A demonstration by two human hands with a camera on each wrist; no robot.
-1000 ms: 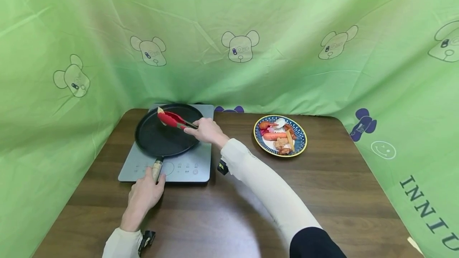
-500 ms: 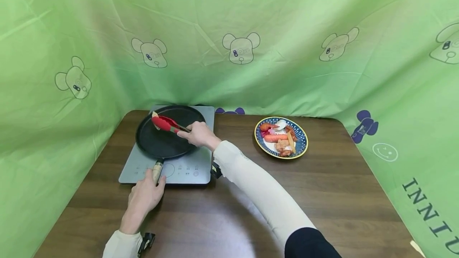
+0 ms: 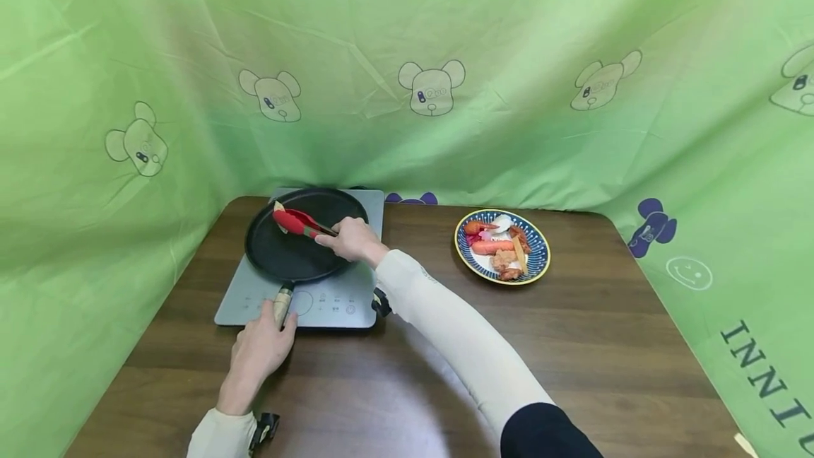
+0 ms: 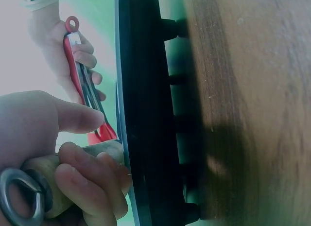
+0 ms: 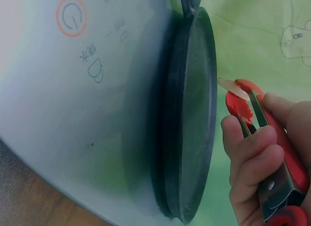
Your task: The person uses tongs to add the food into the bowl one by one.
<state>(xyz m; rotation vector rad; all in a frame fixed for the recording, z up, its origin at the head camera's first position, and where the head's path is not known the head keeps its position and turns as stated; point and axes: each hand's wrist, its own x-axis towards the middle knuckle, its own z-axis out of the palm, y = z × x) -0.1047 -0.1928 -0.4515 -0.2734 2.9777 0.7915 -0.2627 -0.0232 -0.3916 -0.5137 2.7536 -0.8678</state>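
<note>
Tongs: red-tipped tongs (image 3: pixel 295 221) with metal arms, red grip strips and a red ring at the tail, slanting above the pan.
Morsel: a thin, pale cream piece of food (image 5: pixel 234 88) nipped between the tong tips, clear of the pan.
Pan: a round, shallow black frying pan (image 3: pixel 302 256) on the cooktop, its beige handle (image 3: pixel 282 300) toward the person and ending in a metal loop.
Right hand: the right hand (image 3: pixel 357 239) is wrapped around the tongs.
Left hand: the left hand (image 3: pixel 261 346) grips the pan handle, well apart from the other.
Cooktop: a pale grey induction cooktop (image 3: pixel 235 304) with a power symbol (image 5: pixel 72 17) ringed in orange (the other printed marks are too small to read).
Plate: a blue-patterned, yellow-rimmed plate (image 3: pixel 540 254) to the right, bearing an orange sausage-shaped piece, a pale stick and browned lumps.
Lettering: "INNI" (image 3: pixel 766 382), cut off at the edge, on the cloth.
Surface: a brown wood-grain table (image 3: pixel 572 345).
Backdrop: creased green cloth (image 3: pixel 509 13) printed with bear heads.
</note>
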